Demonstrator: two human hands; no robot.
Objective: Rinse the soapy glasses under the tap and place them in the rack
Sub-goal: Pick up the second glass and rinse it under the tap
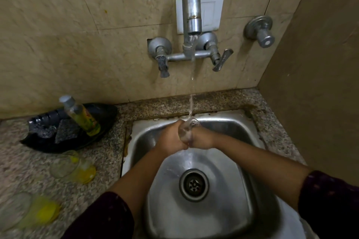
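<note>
1. Two dark maroon sleeves enter from the bottom edge, with bare forearms reaching forward over a steel sink.
2. The sink's basin is wet, and its round drain sits near the middle.
3. A speckled granite counter surrounds the sink. To the left, a blurred tumbler with a yellow base lies on its side. A second tumbler of the same kind lies farther back.
4. The left hand and right hand meet over the back of the basin.
   - The clear glass is between the hands, directly in the water stream.
   - The left fingers curl tightly round the glass.
   - The right hand grips it from the other side, with its fingers partly hidden behind the glass.
5. A black tray sits on the counter against the wall. It holds a leaning soap bottle and a dark scrub pad.
6. A metal tap with two handles is mounted on the beige tiled wall, in front of a white switch plate.
7. A separate valve sits to the right, near the brown side wall.
</note>
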